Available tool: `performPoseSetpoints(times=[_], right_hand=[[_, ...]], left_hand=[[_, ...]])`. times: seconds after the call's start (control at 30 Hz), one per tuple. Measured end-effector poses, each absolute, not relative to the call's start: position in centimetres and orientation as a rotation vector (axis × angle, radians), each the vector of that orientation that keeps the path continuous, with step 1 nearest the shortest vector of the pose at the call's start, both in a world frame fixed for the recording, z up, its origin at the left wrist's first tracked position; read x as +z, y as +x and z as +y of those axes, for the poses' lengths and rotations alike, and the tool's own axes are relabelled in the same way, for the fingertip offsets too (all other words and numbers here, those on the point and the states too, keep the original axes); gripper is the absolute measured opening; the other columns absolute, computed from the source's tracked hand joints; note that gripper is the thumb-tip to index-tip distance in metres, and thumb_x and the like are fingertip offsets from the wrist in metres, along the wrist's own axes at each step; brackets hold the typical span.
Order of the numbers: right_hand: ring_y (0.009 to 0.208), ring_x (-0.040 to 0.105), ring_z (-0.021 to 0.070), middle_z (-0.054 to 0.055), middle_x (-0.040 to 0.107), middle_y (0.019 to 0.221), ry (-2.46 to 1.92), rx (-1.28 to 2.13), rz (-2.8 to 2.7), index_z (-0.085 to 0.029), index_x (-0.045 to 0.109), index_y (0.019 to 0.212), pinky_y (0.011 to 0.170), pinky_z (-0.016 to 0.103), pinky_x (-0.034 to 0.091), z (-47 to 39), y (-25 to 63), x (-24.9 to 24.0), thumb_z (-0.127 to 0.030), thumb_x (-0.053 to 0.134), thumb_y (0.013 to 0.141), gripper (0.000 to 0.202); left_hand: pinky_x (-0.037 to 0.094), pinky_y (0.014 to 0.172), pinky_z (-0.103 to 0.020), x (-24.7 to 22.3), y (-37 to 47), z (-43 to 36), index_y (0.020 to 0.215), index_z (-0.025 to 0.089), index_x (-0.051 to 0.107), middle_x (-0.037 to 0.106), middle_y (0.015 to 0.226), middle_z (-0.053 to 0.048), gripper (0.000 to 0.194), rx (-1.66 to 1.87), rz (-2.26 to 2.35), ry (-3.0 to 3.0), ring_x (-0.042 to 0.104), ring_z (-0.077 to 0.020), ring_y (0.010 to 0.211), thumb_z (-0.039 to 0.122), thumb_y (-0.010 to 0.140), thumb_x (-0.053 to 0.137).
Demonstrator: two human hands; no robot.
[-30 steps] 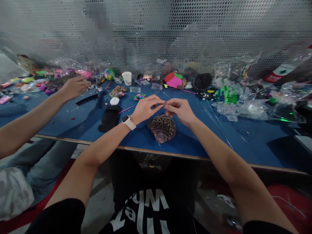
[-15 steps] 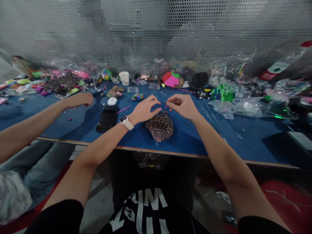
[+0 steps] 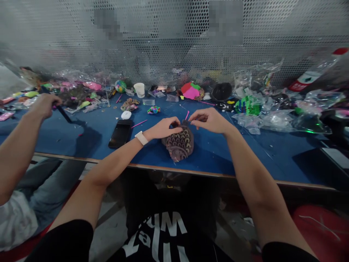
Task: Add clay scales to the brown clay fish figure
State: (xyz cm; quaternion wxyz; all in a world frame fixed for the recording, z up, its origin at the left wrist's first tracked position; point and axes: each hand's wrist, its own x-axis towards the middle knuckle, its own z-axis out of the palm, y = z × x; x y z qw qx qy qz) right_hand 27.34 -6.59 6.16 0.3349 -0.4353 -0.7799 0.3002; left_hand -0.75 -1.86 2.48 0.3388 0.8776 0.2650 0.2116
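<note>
A brown clay piece [image 3: 179, 145] with rows of curved scales lies on the blue table in front of me. My left hand [image 3: 167, 127] rests at its upper left edge, fingers curled and thumb on the clay. Just right of the clay's top is my right hand [image 3: 208, 120], its thumb and fingertips brought together; anything between them is too small to make out. A short pink stick [image 3: 187, 115] stands tilted behind the clay, between my two hands.
A black phone [image 3: 120, 134], a white round case [image 3: 126, 115] and a pink stick [image 3: 139, 123] lie left. Another person's hand [image 3: 48, 105] holds a dark tool at far left. Behind are a paper cup [image 3: 139, 90], a black bowl [image 3: 221, 92] and plastic bags [image 3: 279, 119].
My left hand has come down onto the clay. My right hand has moved slightly right and down, away from the pink stick. The other person's hand has moved left and now holds a dark tool.
</note>
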Motion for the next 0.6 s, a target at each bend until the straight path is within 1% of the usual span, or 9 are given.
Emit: performPoseSetpoints(times=[0.07, 0.13, 0.23, 0.37, 0.43, 0.6], right_hand=[[0.060, 0.074, 0.0200, 0.005, 0.081, 0.078, -1.105, 0.836, -2.006, -0.022, 0.087, 0.098, 0.060, 0.034, 0.058, -6.9, 27.4, 6.6, -0.048, 0.089, 0.089, 0.028], [0.059, 0.073, 0.0189, 0.006, 0.081, 0.078, -1.086, 0.847, -1.992, -0.021, 0.088, 0.099, 0.058, 0.033, 0.056, -7.1, 27.4, 6.9, -0.046, 0.089, 0.090, 0.026], [0.058, 0.072, 0.0177, 0.005, 0.082, 0.079, -1.070, 0.883, -1.998, -0.022, 0.090, 0.097, 0.058, 0.033, 0.057, -7.3, 27.7, 7.2, -0.046, 0.092, 0.087, 0.026], [0.059, 0.073, 0.0183, 0.006, 0.083, 0.082, -1.086, 0.973, -2.044, -0.022, 0.091, 0.101, 0.060, 0.034, 0.060, -7.6, 27.7, 7.5, -0.045, 0.096, 0.084, 0.030], [0.061, 0.074, 0.0192, 0.006, 0.083, 0.083, -1.094, 0.968, -2.055, -0.022, 0.089, 0.102, 0.061, 0.034, 0.061, -7.8, 27.5, 7.5, -0.044, 0.096, 0.083, 0.029], [0.064, 0.074, 0.0207, 0.006, 0.083, 0.082, -1.111, 0.855, -2.093, -0.023, 0.085, 0.095, 0.064, 0.035, 0.061, -7.9, 26.9, 7.2, -0.044, 0.090, 0.087, 0.023]], left_hand=[[0.053, 0.089, -0.038, 2.7, -0.8, -2.0, 0.116, 0.020, 0.065, 0.077, 0.104, -0.007, 0.052, 0.516, 0.631, 2.102, 0.070, -0.0226, 0.094, 0.069, 0.100, 0.072], [0.051, 0.082, -0.035, 2.9, -0.8, -2.2, 0.118, 0.020, 0.065, 0.077, 0.098, -0.005, 0.055, 0.479, 0.600, 1.961, 0.070, -0.0206, 0.088, 0.068, 0.097, 0.079], [0.054, 0.084, -0.034, 3.0, -0.8, -2.4, 0.123, 0.020, 0.068, 0.080, 0.103, -0.006, 0.055, 0.478, 0.589, 1.832, 0.073, -0.0209, 0.093, 0.063, 0.093, 0.086], [0.056, 0.090, -0.035, 3.2, -1.0, -2.0, 0.121, 0.018, 0.073, 0.081, 0.113, -0.009, 0.050, 0.578, 0.612, 1.823, 0.075, -0.0214, 0.100, 0.058, 0.094, 0.085], [0.056, 0.090, -0.035, 3.3, -1.2, -1.8, 0.119, 0.018, 0.074, 0.081, 0.115, -0.010, 0.048, 0.629, 0.641, 1.844, 0.074, -0.0212, 0.101, 0.057, 0.094, 0.085], [0.055, 0.092, -0.035, 3.3, -1.4, -1.5, 0.120, 0.017, 0.075, 0.080, 0.115, -0.009, 0.046, 0.637, 0.654, 1.856, 0.073, -0.0212, 0.102, 0.056, 0.095, 0.084]])
